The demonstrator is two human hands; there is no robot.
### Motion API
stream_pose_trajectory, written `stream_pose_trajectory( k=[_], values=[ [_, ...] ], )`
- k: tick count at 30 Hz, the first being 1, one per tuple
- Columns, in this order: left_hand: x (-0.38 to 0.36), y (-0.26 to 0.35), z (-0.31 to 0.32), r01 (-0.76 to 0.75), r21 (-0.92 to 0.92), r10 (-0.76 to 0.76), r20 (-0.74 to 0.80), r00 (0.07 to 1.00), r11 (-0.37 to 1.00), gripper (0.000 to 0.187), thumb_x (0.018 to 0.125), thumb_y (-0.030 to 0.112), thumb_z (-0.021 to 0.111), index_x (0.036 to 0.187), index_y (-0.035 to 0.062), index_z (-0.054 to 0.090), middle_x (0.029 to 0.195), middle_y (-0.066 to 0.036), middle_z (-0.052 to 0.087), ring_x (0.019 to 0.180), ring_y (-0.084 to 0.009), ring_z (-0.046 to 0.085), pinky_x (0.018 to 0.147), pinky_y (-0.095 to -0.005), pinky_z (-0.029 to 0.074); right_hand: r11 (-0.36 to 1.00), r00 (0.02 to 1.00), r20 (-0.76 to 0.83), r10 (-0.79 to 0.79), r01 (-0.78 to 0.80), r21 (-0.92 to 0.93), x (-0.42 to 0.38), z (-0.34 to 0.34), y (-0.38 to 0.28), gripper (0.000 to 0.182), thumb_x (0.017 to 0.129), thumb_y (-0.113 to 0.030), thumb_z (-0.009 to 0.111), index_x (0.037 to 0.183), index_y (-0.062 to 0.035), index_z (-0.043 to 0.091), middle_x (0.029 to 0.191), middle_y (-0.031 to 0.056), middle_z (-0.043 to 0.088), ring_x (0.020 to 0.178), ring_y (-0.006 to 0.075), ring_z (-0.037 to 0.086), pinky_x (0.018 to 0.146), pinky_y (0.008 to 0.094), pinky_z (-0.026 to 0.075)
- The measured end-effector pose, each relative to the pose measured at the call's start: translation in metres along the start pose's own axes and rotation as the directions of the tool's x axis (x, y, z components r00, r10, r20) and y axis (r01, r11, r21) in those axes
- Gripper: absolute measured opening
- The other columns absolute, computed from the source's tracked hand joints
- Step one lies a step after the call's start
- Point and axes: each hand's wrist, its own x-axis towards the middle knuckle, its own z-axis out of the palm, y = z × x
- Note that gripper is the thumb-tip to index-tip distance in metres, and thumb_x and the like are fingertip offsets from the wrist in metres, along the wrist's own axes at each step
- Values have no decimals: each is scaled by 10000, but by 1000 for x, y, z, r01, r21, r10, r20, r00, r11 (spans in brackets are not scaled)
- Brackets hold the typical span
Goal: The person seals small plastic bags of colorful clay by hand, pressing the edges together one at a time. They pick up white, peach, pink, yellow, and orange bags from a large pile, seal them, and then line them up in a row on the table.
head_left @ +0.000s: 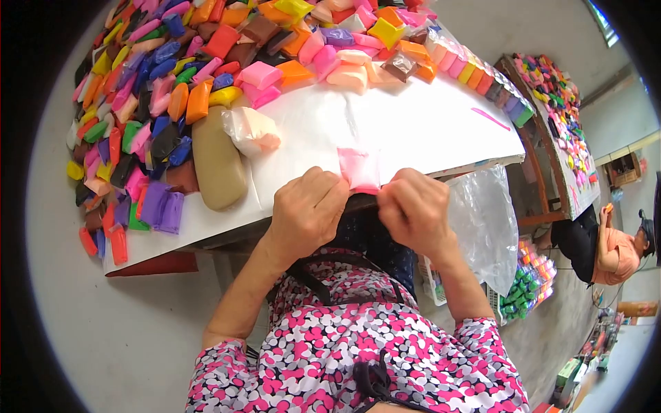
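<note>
A small clear bag of pink clay is stretched between my two hands at the front edge of the white table. My left hand pinches its left lower corner, fingers curled in. On the opposite side my right hand is closed on the right lower corner. Just beyond my left hand lie an opened clear bag with pale peach clay and a smooth, olive-tan oblong block.
Wrapped clay packs in many colours are heaped along the left and far side. A row of packs lines the far right. A clear plastic bag hangs by the right edge. Another person sits near a second table.
</note>
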Motion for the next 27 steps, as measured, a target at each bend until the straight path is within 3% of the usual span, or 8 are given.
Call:
stream_pose_trajectory(
  k=[4,5,8,12,18,21,24,27],
  values=[
    [-1,-1,-1,-47,19,48,-66,997,999,231,677,6,665,899,-12,602,813,-90,550,658,-232,553,510,-333,445,872,880,-46,473,-459,171,21,-19,-1,174,873,-144,626,790,4,584,796,111,576,582,218,532,535,352,425],
    [-1,0,1,-68,32,70,-76,995,997,237,678,8,666,906,-16,604,818,-90,552,658,-229,553,507,-329,444,855,881,-71,467,-431,288,23,-11,10,225,907,-205,632,860,14,616,867,102,602,623,176,540,571,314,427],
    [1,3,2,-103,70,108,-70,992,992,241,677,17,671,906,-18,604,825,-91,556,660,-223,556,500,-323,442,774,868,152,472,-491,401,37,-9,15,241,895,-226,663,886,13,633,872,78,610,652,148,538,585,285,426],
    [3,4,0,-114,98,121,-66,990,989,237,676,16,670,900,-22,602,810,-94,556,654,-224,561,498,-324,444,667,840,257,478,-538,516,46,0,16,211,886,-178,666,840,26,635,708,56,604,602,121,512,558,276,408],
    [-3,2,0,-62,90,71,-103,992,994,210,672,-20,670,867,-34,593,759,-97,543,623,-246,554,498,-339,446,734,833,179,523,-547,403,44,-3,8,204,893,-141,640,808,43,621,642,69,574,584,116,499,549,285,403],
    [0,5,-1,20,-22,-22,-101,995,1000,134,738,-45,667,847,-26,591,728,-111,527,619,-276,547,494,-334,433,734,824,174,540,-562,381,43,-2,10,205,897,-136,636,804,46,621,637,51,574,590,118,496,547,285,400],
    [3,13,-6,276,-236,-294,-46,955,932,47,871,-13,634,864,-26,589,715,-96,561,621,-222,548,493,-324,423,651,796,237,556,-595,472,43,0,16,245,941,-164,582,826,48,627,685,34,609,586,105,484,540,265,389],
    [11,23,-11,577,-706,-688,175,704,411,127,962,92,594,881,-6,599,735,-74,612,589,-112,509,464,-263,384,544,759,264,595,-622,563,49,-9,15,336,998,-255,486,909,28,644,741,25,615,582,78,450,525,238,374]
  ],
)
